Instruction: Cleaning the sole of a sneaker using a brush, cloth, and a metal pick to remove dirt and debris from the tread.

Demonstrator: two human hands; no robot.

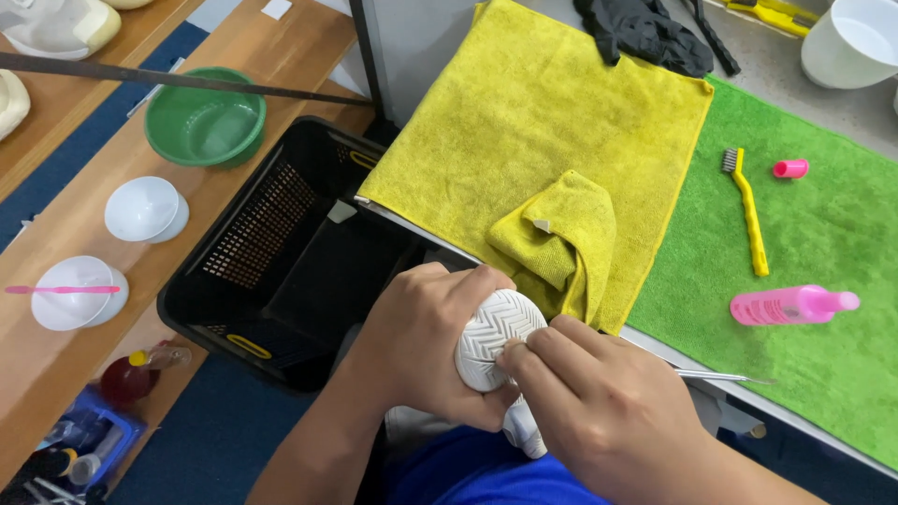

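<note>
I am gripping a white shoe (494, 339), sole up, over my lap: my left hand (423, 348) is wrapping tightly around it, my right hand (599, 402) pinching at its tread. Beyond, a yellow cloth (524, 122) and green towel (823, 243) are covering the table, a black crate (271, 252) sitting on the floor.

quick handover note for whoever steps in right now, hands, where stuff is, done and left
Left hand: grips the white shoe, sole up, over the lap.
Right hand: fingertips press on the sole; a thin metal tool sticks out past it.
Nearby: folded yellow cloth on the table edge, yellow brush and pink bottle on the green mat, black basket to the left.
Done: sole grooves look white where visible.
Left: cannot tell; the rest of the shoe is hidden.
</note>
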